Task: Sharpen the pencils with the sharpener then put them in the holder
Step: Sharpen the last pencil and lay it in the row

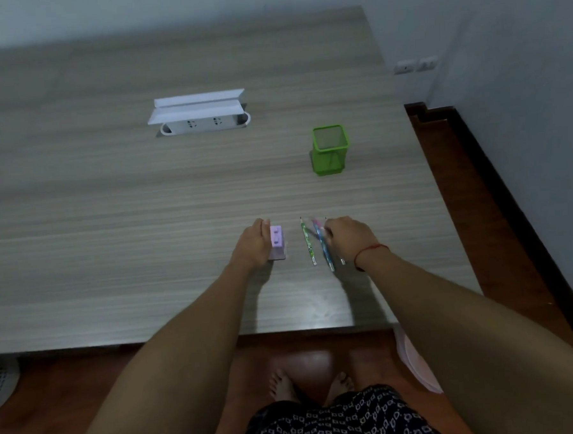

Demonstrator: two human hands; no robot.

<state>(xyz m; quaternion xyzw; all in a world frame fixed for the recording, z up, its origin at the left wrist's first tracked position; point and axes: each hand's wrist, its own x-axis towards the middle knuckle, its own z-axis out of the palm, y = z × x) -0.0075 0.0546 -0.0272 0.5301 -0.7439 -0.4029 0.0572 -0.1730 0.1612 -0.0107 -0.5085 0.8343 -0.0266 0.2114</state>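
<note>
Head view: we see one wood-grain table (113,226) from above, with two bare forearms reaching over its near edge. One purple sharpener (276,242) stands on the table; the left hand (251,243) lies against its left side, fingers curled toward it, though we cannot tell whether it is actually gripped. Just to the right we count three pencils lying side by side on the table, tips pointing away from us: one green pencil (308,242), one blue pencil (323,248), and a third pencil (342,261) mostly hidden under the right hand (346,235), with only its near end showing. The right hand rests over the pencils with its fingers bent down onto them; motion blur keeps us from telling whether any pencil is held. A red string (370,249) circles the right wrist. One green mesh holder (329,150) stands upright and well apart, farther back on the right. One white power strip (204,121) sits in a recess near the table's centre, under a raised white lid (196,105).
</note>
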